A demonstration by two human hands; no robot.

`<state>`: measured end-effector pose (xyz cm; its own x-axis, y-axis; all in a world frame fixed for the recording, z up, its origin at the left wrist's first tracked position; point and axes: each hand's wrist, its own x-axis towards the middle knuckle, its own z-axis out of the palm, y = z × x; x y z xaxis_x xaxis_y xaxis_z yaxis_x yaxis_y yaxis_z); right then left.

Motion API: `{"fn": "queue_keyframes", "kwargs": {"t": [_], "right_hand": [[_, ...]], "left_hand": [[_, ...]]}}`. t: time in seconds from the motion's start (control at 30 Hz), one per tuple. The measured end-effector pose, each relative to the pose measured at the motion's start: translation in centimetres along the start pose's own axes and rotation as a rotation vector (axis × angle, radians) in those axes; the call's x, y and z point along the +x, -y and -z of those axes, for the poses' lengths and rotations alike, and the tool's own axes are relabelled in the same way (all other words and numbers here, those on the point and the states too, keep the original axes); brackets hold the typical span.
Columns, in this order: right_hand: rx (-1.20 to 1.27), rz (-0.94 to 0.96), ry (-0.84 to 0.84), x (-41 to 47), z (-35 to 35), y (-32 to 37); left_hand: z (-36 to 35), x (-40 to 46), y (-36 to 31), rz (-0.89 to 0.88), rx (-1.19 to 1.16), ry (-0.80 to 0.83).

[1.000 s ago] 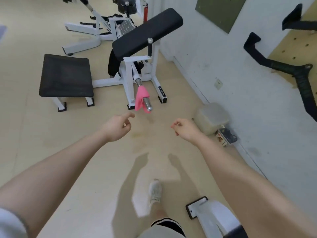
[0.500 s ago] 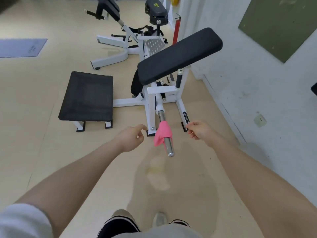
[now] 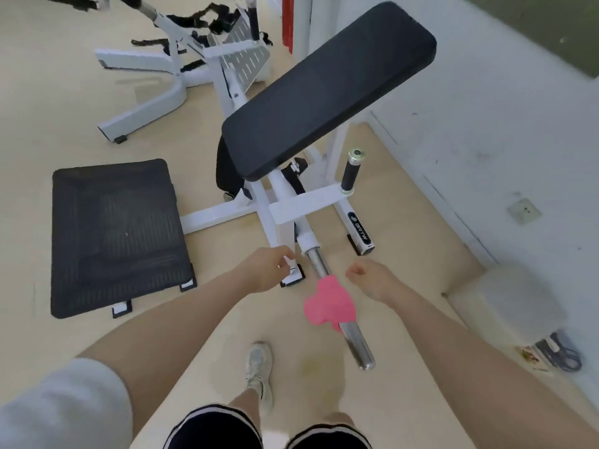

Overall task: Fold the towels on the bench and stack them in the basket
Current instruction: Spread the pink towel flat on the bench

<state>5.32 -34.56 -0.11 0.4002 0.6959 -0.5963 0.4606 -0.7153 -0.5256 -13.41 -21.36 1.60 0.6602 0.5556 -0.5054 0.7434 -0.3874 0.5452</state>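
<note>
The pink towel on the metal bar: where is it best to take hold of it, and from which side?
Probably pinch the pink towel at its hanging folds, one hand on each side of the chrome bar, then lift up. It drapes over the bar, and the left hand and right hand already flank it.

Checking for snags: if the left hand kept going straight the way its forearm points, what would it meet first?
Probably the white frame upright of the bench, just beyond the left hand; depth is unclear, so it may pass above the frame's foot.
</note>
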Motion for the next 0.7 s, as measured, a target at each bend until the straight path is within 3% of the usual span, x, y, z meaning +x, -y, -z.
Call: {"fn": "queue_keyframes", "kwargs": {"t": [0.13,0.4,0.6,0.7], "right_hand": [[-0.083,-0.050,0.018,5.5,-2.9,-0.6],[-0.293,-0.051,0.119,16.9,-10.6,-7.6],[-0.329,0.030,-0.007,20.1,-13.3,-10.9],[-0.416,-0.007,0.061,20.8,-12.7,-12.3]], "left_hand": [[-0.2,6.4,1.9,0.010,-0.083,0.034],[-9.4,16.7,8.0,0.098,-0.132,0.094],[-14.7,19.1,11.2,0.171,-0.162,0.151],[-16.5,18.9,11.5,0.191,-0.164,0.183]]}}
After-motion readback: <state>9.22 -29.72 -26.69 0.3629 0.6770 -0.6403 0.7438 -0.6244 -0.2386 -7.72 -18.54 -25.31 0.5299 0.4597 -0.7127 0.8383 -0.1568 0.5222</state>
